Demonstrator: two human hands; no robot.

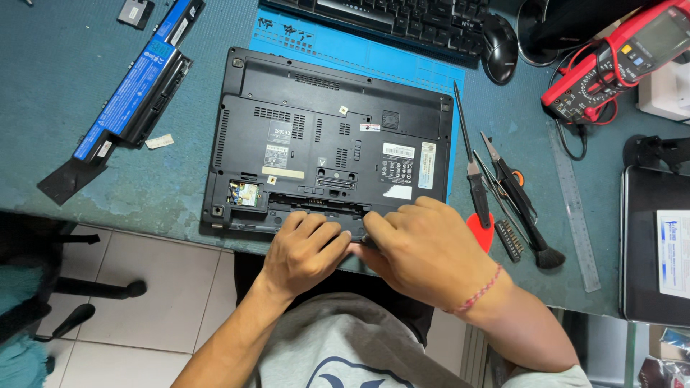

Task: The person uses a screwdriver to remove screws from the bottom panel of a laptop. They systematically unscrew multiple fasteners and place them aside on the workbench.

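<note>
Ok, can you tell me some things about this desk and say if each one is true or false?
1. The laptop lies upside down, its underside showing. True.
2. Both hands, left hand and right hand, are at the laptop's near edge. True.
3. The blue battery sits inside the laptop. False: it lies on the desk, left of the laptop.
4. The red multimeter is at the far left. False: it is at the upper right.
5. A mouse lies beside the keyboard. True.

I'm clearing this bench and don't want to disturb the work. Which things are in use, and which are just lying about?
In use:
laptop, underside up
left hand and right hand, at its near edge

Lying about:
battery pack
keyboard
mouse
multimeter
screwdriver
brush
ruler
</note>
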